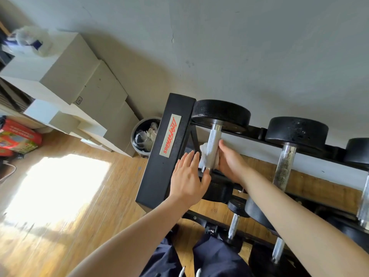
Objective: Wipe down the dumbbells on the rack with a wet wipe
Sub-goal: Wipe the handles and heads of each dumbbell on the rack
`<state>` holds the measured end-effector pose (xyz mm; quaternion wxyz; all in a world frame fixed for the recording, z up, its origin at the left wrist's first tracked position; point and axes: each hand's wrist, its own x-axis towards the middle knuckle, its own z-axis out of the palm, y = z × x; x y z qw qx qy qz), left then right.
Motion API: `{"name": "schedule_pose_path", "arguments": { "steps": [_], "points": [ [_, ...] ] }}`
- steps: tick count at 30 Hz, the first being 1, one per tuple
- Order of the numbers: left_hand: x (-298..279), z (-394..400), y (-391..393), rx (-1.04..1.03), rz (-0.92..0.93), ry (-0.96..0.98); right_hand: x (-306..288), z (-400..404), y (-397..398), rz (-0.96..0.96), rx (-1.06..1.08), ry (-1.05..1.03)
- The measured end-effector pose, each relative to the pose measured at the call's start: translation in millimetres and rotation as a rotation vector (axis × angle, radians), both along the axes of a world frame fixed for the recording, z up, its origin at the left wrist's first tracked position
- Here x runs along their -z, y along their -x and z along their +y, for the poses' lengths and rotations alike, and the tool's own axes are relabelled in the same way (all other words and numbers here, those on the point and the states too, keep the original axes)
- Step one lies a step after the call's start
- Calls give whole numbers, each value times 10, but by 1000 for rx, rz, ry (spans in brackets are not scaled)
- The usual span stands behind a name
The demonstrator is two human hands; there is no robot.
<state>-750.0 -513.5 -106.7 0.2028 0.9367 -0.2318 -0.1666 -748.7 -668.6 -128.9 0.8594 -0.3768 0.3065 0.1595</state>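
Spreading across the left half of the view, the wooden floor (60, 226) carries a bright patch of sunlight, and a red printed package (18, 136) sits at the far left edge. Behind it, stacked white boxes (75, 76) line the pale grey wall (239, 47), with a crumpled plastic bag (32, 40) on top of them. Further right, a round bin (142, 136) stands in the corner, holding crumpled white waste and clear plastic. Beside the bin rises the black end panel of the rack (163, 156), bearing a red-lettered label. The left hand (188, 176) is open, fingers straight, resting against that panel's edge. Just right of it, the leftmost dumbbell (220, 114) lies on the top rails; the right hand (229, 160) wraps the white wet wipe (207, 158) round its knurled handle and grips it. To the right, a second dumbbell (295, 132) shows a speckled, dirty handle. Smaller dumbbells (237, 208) rest on the lower tier.
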Motion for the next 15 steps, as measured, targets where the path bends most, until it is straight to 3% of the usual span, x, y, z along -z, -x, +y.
{"name": "schedule_pose_path", "arguments": {
  "steps": [3, 6, 10, 15],
  "points": [
    [-10, 0, 6, 8, -18, 7, -9, -21, 75, -21, -86, 239],
    [-10, -3, -6, 5, -9, 14, -12, -28, -65, -15, -41, 419],
    [-15, -4, -3, 1, 0, 15, -57, 45, -79, -13, -13, 513],
    [-17, 1, -8, 5, 9, 17, -11, -26, 191, -58, -251, 644]
  ]
}}
